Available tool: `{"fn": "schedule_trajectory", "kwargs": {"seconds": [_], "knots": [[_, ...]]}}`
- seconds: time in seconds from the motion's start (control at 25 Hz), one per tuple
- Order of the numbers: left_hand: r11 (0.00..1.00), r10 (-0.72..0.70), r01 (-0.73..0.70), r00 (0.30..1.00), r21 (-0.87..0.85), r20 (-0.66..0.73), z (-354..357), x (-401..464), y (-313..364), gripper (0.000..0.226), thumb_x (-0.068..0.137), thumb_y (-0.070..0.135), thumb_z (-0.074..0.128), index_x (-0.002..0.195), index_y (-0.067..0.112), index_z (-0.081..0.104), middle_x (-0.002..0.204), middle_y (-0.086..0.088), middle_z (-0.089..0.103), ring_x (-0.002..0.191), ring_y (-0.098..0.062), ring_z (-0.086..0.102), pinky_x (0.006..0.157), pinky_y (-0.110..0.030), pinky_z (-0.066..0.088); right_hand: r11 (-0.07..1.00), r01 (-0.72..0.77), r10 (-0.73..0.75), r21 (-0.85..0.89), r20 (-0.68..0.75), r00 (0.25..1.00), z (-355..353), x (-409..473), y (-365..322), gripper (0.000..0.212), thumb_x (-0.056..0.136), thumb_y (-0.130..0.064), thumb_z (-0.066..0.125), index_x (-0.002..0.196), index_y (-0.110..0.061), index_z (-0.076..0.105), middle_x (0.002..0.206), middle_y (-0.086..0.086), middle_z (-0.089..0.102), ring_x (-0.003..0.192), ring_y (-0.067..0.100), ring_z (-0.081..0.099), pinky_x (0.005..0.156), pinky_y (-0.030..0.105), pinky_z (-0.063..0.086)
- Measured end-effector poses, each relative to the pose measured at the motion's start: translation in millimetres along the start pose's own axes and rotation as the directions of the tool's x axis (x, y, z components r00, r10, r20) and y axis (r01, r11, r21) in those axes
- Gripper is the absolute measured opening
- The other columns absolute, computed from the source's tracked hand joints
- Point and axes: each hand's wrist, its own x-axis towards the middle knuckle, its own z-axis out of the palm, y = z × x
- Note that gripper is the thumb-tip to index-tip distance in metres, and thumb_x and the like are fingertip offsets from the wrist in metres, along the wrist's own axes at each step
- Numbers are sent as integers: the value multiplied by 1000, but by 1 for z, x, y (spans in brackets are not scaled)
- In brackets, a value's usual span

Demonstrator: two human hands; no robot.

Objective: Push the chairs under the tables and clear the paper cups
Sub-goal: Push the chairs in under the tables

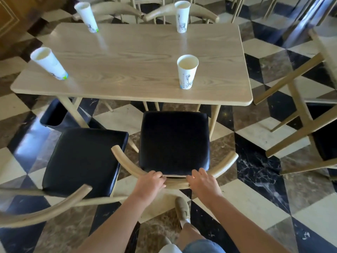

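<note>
A light wooden table (pixel 138 57) carries several white paper cups: one near the front right (pixel 187 72), one at the front left (pixel 49 63), two at the far edge (pixel 87 16) (pixel 182 16). A chair with a black seat (pixel 174 141) stands just short of the table's near edge. My left hand (pixel 150 182) and my right hand (pixel 205 181) both grip its curved wooden backrest. A second black-seated chair (pixel 82 159) stands to the left, pulled out and angled.
Two more chairs are tucked in at the table's far side (pixel 160 10). A black bin (pixel 54 114) sits under the table's left end. Another table's wooden legs (pixel 299 110) stand at the right. My foot (pixel 182 209) is on the checkered tile floor.
</note>
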Motion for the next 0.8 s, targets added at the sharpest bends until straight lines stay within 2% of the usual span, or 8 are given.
{"fn": "schedule_trajectory", "kwargs": {"seconds": [0.32, 0.56, 0.68, 0.8], "knots": [[1000, 19, -20, 998, -10, -51, -24, 84, -32, 31, 54, 17, 88, 80, 9, 74, 67, 0, 66, 58, -17, 61, 41, -23, 51, 1000, 26, -26, 8, -67, 997, -24, 72, 53, 41, 34, 2, 86, 62, -12, 59, 56, 2, 52, 51, 20, 49, 32, 25, 37], [999, -11, 7, 996, -44, -92, -37, 133, -46, 28, 61, 11, 85, 86, 6, 72, 70, -5, 66, 60, -20, 62, 44, -29, 54, 999, 30, -27, 32, -94, 995, -37, 117, 85, 41, 37, 6, 86, 61, -9, 58, 56, 4, 51, 51, 22, 48, 32, 27, 40], [999, 1, -5, 996, -44, -91, -40, 145, -57, 28, 62, 13, 84, 87, 7, 72, 72, -5, 65, 62, -21, 61, 42, -29, 53, 998, 68, -67, 11, -68, 995, -38, 131, 94, 38, 45, -3, 89, 62, -12, 56, 57, 2, 49, 53, 21, 45, 32, 25, 35], [999, 19, -22, 997, -43, -69, -39, 146, -63, 29, 64, 14, 83, 90, 7, 72, 76, -4, 67, 65, -21, 61, 46, -29, 54, 997, 65, -62, 48, -56, 996, -33, 132, 96, 37, 48, -7, 90, 62, -13, 56, 58, 0, 48, 54, 19, 44, 32, 24, 35]]}}
